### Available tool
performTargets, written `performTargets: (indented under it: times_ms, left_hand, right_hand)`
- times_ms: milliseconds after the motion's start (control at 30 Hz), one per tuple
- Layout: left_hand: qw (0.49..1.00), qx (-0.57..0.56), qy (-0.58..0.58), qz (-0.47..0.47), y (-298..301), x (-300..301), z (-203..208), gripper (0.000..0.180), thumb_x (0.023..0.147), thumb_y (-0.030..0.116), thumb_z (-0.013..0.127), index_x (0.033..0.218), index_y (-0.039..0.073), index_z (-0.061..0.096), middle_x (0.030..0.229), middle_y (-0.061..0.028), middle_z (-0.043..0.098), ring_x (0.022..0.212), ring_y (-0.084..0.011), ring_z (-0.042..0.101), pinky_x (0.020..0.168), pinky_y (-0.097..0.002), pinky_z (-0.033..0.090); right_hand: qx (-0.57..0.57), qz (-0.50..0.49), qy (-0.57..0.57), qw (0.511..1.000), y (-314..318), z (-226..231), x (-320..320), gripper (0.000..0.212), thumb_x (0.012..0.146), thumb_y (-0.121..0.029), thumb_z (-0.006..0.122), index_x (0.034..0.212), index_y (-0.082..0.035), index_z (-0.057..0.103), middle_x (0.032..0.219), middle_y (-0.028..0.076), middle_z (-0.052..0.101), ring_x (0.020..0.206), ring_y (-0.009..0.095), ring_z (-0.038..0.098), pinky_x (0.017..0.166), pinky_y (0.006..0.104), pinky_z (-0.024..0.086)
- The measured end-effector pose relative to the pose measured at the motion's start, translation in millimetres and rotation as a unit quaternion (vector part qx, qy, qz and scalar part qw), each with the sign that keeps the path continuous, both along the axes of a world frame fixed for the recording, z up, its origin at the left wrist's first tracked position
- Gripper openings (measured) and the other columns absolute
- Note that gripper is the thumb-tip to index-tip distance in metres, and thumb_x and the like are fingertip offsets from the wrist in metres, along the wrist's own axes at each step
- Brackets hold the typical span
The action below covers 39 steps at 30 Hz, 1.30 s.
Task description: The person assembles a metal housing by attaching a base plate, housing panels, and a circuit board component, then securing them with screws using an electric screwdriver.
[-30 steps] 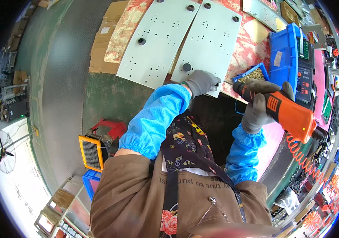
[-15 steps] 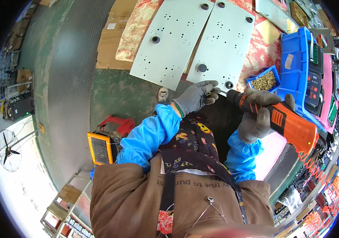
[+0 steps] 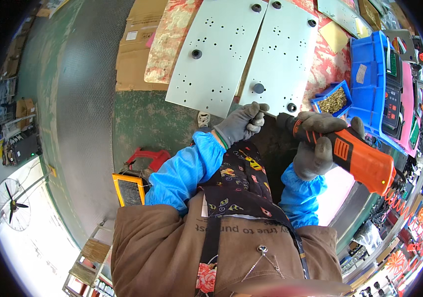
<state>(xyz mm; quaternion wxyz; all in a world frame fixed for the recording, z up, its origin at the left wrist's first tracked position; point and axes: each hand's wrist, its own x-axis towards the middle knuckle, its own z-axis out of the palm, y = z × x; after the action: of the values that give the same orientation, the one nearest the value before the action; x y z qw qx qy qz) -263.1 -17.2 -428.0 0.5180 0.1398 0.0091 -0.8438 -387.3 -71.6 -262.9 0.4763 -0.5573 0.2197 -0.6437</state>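
My right hand [image 3: 316, 153], in a grey glove, grips an orange and black power screwdriver [image 3: 355, 156]. Its nose points left toward my left hand [image 3: 243, 121] and lies just off the near edge of a pale metal panel [image 3: 283, 64]. My gloved left hand is closed with its fingers curled; whatever it pinches is hidden. A second pale panel [image 3: 216, 54] lies to the left of the first. Both are drilled with holes and carry black round rubber feet, such as one foot [image 3: 291, 107] by the near corner.
Right of the panels stand a small blue bin [image 3: 315, 103] of brass-coloured screws [image 3: 333, 100] and a larger blue crate [image 3: 367, 47]. Flattened cardboard [image 3: 140, 49] lies at the left. A yellow-framed heater [image 3: 130, 189] stands on the floor by my left arm.
My left hand has drawn slightly away from the screwdriver's nose and its fingers have curled in. The screwdriver has shifted a little to the left. The panels sit slightly lower and farther right in view.
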Motion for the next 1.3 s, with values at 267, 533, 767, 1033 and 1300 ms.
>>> performTargets:
  times_ms: [267, 533, 767, 1033, 1300]
  left_hand:
    - [0.991, -0.043, -0.117, -0.053, -2.7, 1.1, 5.1, 0.053, 0.082, 0.058, 0.050, 0.101, 0.011, 0.063, 0.062, 0.0038, 0.046, 0.042, -0.0050, 0.035, 0.039, -0.0210, 0.027]
    - [0.994, -0.024, -0.099, -0.040, -8.4, -6.1, 13.6, 0.050, 0.086, 0.054, 0.049, 0.097, 0.008, 0.063, 0.061, 0.0031, 0.047, 0.043, -0.0057, 0.036, 0.040, -0.0211, 0.028]
    - [0.970, -0.078, -0.226, -0.049, -10.3, -10.9, 28.9, 0.050, 0.089, 0.051, 0.047, 0.097, 0.005, 0.064, 0.058, 0.0045, 0.041, 0.047, -0.0051, 0.035, 0.046, -0.0207, 0.029]
    - [0.439, -0.157, -0.883, 0.049, -48.1, 13.4, 11.2, 0.039, 0.079, 0.037, 0.064, 0.109, 0.012, 0.059, 0.083, -0.0066, 0.063, 0.077, -0.0259, 0.061, 0.063, -0.0382, 0.047]
    - [0.391, -0.144, -0.907, 0.064, -66.3, 34.3, 5.3, 0.029, 0.086, 0.037, 0.057, 0.098, 0.012, 0.066, 0.083, -0.0101, 0.066, 0.075, -0.0286, 0.063, 0.065, -0.0373, 0.049]
  right_hand:
    - [-0.018, -0.016, -0.013, 1.000, 1.3, -5.5, -7.4, 0.064, 0.081, -0.019, 0.059, 0.136, -0.007, 0.029, 0.085, 0.010, 0.056, 0.067, 0.024, 0.058, 0.065, 0.0447, 0.053]
    - [-0.028, -0.001, -0.029, 0.999, -1.0, -2.2, -24.0, 0.066, 0.082, -0.019, 0.057, 0.138, -0.006, 0.026, 0.085, 0.011, 0.056, 0.068, 0.024, 0.058, 0.065, 0.0445, 0.053]
    - [-0.087, 0.058, -0.028, 0.994, -7.4, 0.8, -33.2, 0.067, 0.082, -0.023, 0.059, 0.137, -0.005, 0.026, 0.082, 0.011, 0.054, 0.061, 0.022, 0.054, 0.058, 0.0423, 0.051]
    - [-0.037, -0.037, -0.020, 0.998, -10.7, 0.0, -40.3, 0.062, 0.082, -0.022, 0.057, 0.135, -0.005, 0.030, 0.085, 0.011, 0.056, 0.065, 0.023, 0.057, 0.062, 0.0435, 0.052]
    - [-0.008, -0.071, -0.011, 0.997, -6.6, -3.0, -37.0, 0.061, 0.082, -0.022, 0.059, 0.134, -0.006, 0.032, 0.084, 0.010, 0.057, 0.065, 0.023, 0.057, 0.063, 0.0435, 0.053]
